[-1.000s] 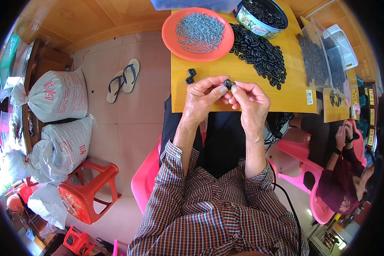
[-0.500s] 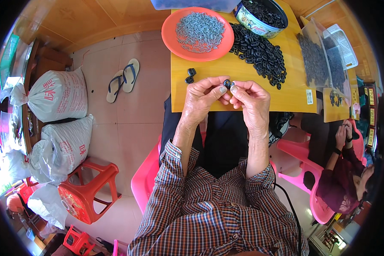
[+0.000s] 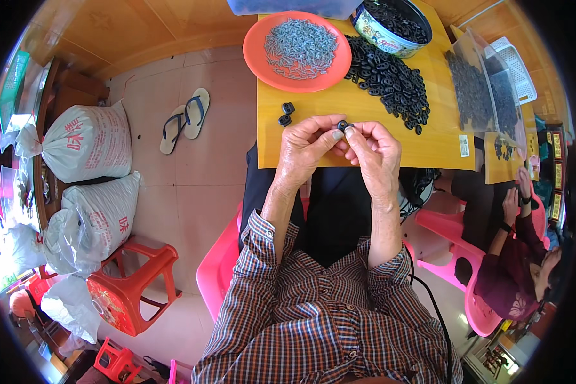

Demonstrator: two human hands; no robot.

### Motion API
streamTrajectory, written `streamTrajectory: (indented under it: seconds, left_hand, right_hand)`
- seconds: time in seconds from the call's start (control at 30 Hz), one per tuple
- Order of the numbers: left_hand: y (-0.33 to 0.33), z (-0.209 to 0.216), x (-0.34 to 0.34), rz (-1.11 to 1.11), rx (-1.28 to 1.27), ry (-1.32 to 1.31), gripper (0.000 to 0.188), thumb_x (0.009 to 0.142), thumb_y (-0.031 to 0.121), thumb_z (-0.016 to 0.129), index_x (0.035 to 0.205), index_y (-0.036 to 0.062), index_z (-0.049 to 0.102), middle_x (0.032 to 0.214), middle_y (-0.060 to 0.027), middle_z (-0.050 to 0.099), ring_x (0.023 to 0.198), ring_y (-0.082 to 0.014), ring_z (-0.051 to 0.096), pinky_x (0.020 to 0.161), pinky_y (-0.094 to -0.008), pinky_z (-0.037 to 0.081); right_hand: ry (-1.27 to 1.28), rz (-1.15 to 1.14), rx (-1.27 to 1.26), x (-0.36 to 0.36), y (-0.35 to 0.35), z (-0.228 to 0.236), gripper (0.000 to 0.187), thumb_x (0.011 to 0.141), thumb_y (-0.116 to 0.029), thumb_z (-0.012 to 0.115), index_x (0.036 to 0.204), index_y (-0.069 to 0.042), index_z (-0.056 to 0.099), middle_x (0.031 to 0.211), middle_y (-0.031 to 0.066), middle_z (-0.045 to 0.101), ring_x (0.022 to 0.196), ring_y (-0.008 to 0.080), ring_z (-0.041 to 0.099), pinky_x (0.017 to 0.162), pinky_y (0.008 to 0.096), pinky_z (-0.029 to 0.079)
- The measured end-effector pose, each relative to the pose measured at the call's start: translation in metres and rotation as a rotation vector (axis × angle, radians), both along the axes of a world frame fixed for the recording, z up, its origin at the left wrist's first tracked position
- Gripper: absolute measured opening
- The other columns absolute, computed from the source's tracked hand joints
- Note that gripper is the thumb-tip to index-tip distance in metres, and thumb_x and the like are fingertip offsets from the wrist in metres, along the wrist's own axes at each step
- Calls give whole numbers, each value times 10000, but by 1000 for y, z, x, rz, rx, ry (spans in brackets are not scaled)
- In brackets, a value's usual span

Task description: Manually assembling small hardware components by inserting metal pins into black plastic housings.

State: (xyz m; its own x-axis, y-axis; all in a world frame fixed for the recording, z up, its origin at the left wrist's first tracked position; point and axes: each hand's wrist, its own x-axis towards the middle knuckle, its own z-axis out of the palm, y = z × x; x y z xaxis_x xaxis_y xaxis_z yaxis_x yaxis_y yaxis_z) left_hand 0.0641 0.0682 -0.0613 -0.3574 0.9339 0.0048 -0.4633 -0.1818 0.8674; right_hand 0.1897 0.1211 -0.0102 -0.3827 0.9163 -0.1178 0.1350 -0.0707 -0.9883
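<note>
Between my two hands, over the near edge of the yellow table (image 3: 390, 144), is a small black plastic piece (image 3: 343, 125). The thumb and fingers of my left hand (image 3: 306, 144) pinch it from one side, and those of my right hand (image 3: 376, 152) press on it from the other. My fingers cover most of the piece. Two similar black pieces (image 3: 286, 114) sit on the table just beyond my left hand. Farther off lie an orange-red plate (image 3: 256, 61) of small grey metal springs (image 3: 299, 48) and a heap of black oval pieces (image 3: 397, 86).
A round patterned tin (image 3: 387, 43) with black pieces stands at the back, beside a clear plastic bin (image 3: 470, 89). At right, another person (image 3: 509, 269) sits on a pink chair. Sandals (image 3: 184, 121), white sacks (image 3: 89, 144) and a red stool (image 3: 134, 288) are on the left.
My right hand has shifted slightly left, closing in on the black piece, which has turned between my fingers. The other person's hands have moved apart.
</note>
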Motion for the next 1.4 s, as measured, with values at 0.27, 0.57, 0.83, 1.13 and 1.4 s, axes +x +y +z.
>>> streamTrajectory:
  seconds: [0.27, 0.57, 0.83, 1.13, 1.4]
  left_hand:
    - [0, -2, -3, 15, -15, -55, 226, 904, -18, 596, 1125, -30, 639, 887, -75, 676, 761, -119, 653, 707, -253, 553]
    - [1, -5, -3, 35, 14, -147, 234, 908, 13, 608, 1138, -21, 639, 906, -62, 672, 790, -118, 654, 723, -258, 552]
    - [-1, 2, -5, -15, 19, -164, 255, 920, -22, 568, 1170, -17, 617, 929, -84, 660, 785, -142, 639, 678, -276, 539]
    - [-1, -1, -7, -52, 9, -208, 265, 924, -9, 569, 1186, -9, 613, 945, -96, 665, 771, -143, 634, 660, -273, 534]
    - [0, 3, -6, -26, 19, -209, 242, 916, 10, 596, 1152, -29, 628, 907, -93, 665, 750, -136, 646, 664, -270, 569]
  right_hand:
    - [139, -61, -25, -3, -6, 2, 160, 908, -108, 643, 993, 27, 635, 795, 67, 656, 583, 95, 606, 495, 195, 472]
    - [340, -85, -189, -1, -3, -6, 161, 921, -102, 624, 1010, 30, 638, 841, 105, 684, 645, 137, 658, 535, 222, 527]
    - [417, -80, -202, 2, -2, -3, 181, 927, -110, 614, 1035, 34, 638, 869, 110, 686, 668, 136, 662, 556, 230, 529]
    - [431, -48, -244, 6, 0, -8, 148, 920, -91, 608, 996, 32, 638, 819, 100, 675, 613, 135, 650, 501, 228, 513]
    - [502, -93, -319, 7, 4, -10, 152, 922, -88, 609, 1020, 25, 635, 834, 107, 683, 628, 141, 670, 497, 217, 523]
